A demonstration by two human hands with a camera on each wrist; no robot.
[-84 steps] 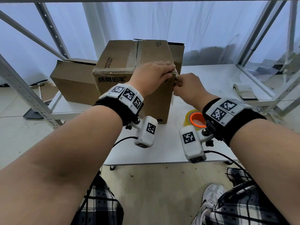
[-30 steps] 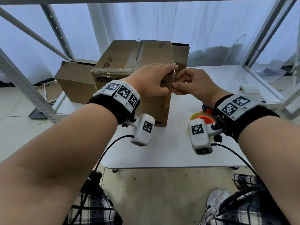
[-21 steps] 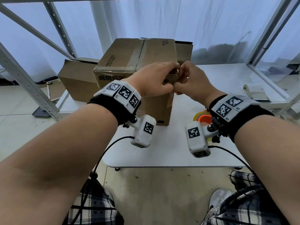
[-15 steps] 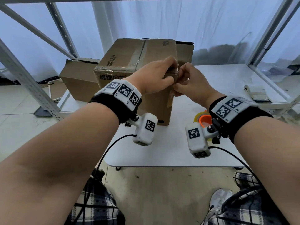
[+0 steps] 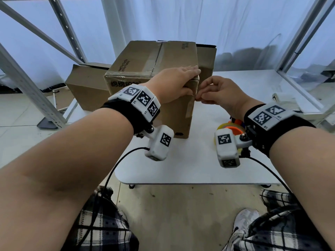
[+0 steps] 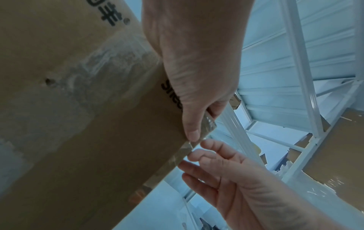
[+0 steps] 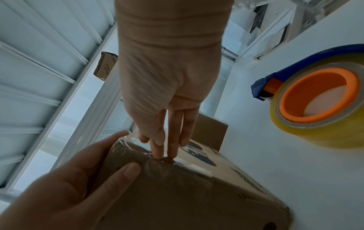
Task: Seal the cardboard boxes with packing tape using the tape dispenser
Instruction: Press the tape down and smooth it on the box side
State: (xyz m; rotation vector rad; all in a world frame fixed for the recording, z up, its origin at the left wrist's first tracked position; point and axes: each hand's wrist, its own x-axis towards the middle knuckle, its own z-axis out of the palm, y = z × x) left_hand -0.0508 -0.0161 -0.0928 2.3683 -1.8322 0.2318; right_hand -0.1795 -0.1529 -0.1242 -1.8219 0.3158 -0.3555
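Box [image 5: 154, 69]: on the table [image 5: 235, 84], near us.
Left hand [image 5: 174, 84]: flat, pressing the corner tape [image 6: 208, 124].
Right hand [image 5: 217, 93]: seemingly pinching its loose end.
Risk: we tug, tape lifts and wrinkles.

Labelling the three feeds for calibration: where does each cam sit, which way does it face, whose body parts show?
Head: on the head, facing forward and down at the cardboard box on the white table; both forearms, plaid trousers, a shoe.
Left wrist: under the left hand, looking up along the box side; right fingers enter.
Right wrist: under the right hand, facing the box corner; tape dispenser beside.
Shared: all show the taped box corner and both hands.
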